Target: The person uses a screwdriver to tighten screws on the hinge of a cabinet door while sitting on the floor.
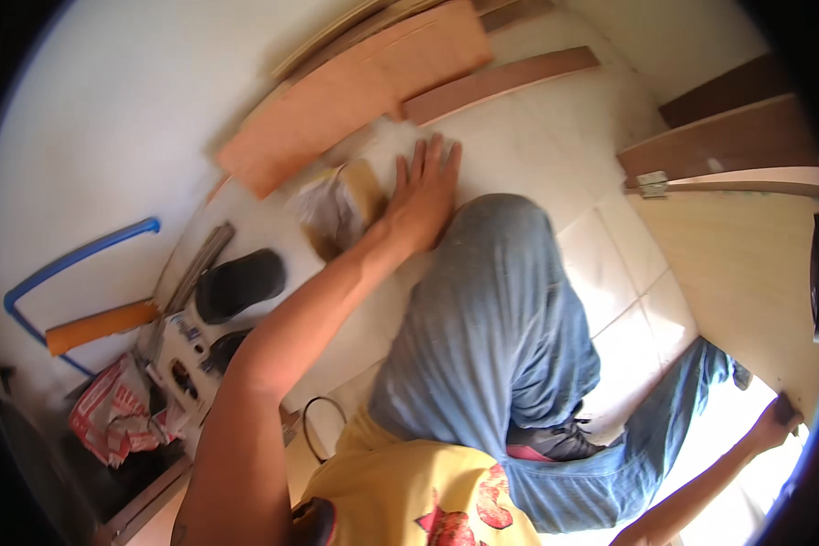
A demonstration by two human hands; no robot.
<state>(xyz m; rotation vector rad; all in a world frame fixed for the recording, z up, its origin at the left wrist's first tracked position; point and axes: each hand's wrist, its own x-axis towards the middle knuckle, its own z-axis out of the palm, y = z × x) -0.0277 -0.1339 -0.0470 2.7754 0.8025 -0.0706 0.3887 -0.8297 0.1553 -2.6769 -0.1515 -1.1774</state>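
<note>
Pale floor tiles meet white walls where a person in jeans crouches. At 12 o'clock, the left hand reaches past the knee, fingers spread and gripping nothing; whether the palm bears on the floor cannot be told. Near 4 o'clock, the right hand appears curled around a small dark object at the lower edge of a pale wooden panel, which stands at 3 o'clock; glare blurs the detail. Good practice would be a flat left palm for balance, and right fingertips clear of the panel's edge. An open box crowds the left hand at about 10 o'clock, with an orange-brown board beyond at 11. Bent legs separate the hands. A blue-framed saw lies at 9, a red-and-white bag at 8.
</note>
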